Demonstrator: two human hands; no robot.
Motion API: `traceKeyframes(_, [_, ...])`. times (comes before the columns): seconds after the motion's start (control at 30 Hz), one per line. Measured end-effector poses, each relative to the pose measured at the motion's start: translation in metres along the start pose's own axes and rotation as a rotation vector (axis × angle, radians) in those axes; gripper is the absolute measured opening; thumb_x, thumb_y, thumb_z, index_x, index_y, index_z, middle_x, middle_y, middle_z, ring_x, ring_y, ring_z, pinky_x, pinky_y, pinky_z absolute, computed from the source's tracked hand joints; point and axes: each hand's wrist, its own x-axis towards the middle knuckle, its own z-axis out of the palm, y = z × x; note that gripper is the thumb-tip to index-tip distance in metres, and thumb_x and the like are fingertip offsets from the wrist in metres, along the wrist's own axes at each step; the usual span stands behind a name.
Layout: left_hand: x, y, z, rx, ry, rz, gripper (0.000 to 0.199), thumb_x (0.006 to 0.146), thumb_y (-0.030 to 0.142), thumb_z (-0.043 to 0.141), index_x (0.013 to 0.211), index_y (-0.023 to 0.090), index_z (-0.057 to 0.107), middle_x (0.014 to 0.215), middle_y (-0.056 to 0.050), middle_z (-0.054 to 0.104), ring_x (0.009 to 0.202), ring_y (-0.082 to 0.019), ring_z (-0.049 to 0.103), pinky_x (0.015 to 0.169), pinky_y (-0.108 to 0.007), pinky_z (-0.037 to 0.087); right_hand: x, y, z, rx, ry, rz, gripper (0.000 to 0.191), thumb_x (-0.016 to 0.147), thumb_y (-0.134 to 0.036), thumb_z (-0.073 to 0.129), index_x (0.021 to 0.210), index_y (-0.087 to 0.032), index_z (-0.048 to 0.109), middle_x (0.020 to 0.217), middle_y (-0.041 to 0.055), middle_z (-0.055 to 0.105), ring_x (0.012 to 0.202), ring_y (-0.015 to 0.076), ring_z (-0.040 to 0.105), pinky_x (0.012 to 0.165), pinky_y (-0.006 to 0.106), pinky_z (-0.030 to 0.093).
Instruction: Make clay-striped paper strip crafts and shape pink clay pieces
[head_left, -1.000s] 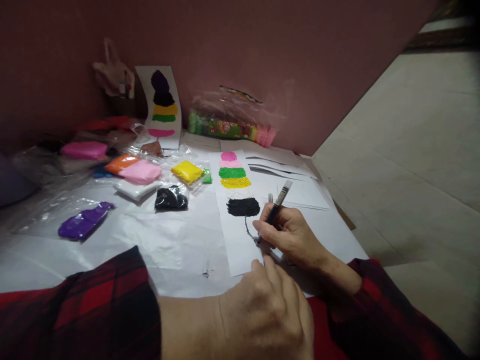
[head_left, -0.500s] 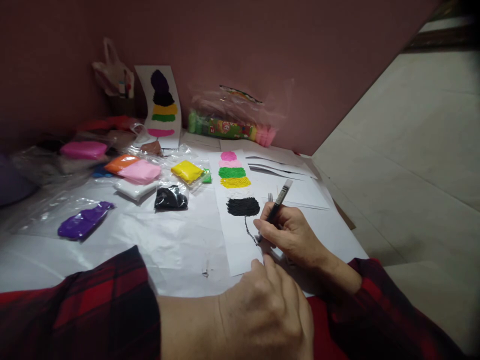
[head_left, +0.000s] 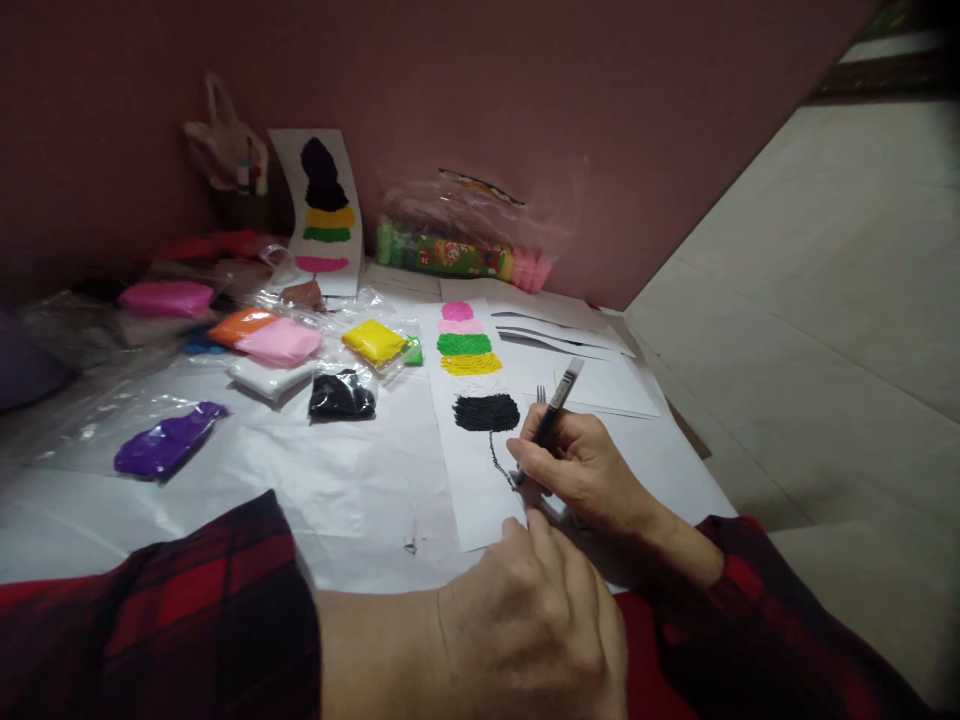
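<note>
My right hand [head_left: 581,470] grips a black marker [head_left: 555,405], its tip on a white paper strip [head_left: 476,490] just below a black textured patch [head_left: 486,411]. A thin black line runs down from that patch to the tip. Above the patch the strip carries yellow, green and pink bands [head_left: 465,340]. My left hand [head_left: 529,625] rests near the strip's lower edge with its fingers curled, fingertips touching the paper. Both forearms wear red and black plaid sleeves.
Bagged clay lumps lie to the left: purple [head_left: 165,445], black [head_left: 341,395], yellow [head_left: 373,341], pink [head_left: 279,342], orange [head_left: 241,325], white [head_left: 270,375]. A finished colour strip [head_left: 321,212] leans on the wall beside a clay pack [head_left: 461,255]. A fork [head_left: 540,394] and paper sheets [head_left: 600,385] lie right.
The marker tip has slid slightly down the strip, lengthening the thin black line. My left hand has stayed put.
</note>
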Motion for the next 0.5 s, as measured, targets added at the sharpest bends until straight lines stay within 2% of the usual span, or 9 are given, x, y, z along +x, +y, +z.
traceKeyframes(0.5, [-0.0001, -0.0006, 0.0003, 0.014, 0.005, 0.012, 0.019, 0.080, 0.012, 0.052, 0.088, 0.005, 0.067, 0.078, -0.015, 0.071, 0.068, -0.028, 0.067, 0.053, -0.038, 0.050, 0.0004, 0.0000, 0.0013, 0.034, -0.009, 0.004, 0.023, 0.082, -0.026, 0.056, 0.063, -0.019, 0.047, 0.055, -0.0047, 0.046, 0.050, 0.0093, 0.042, 0.049, 0.023, 0.036])
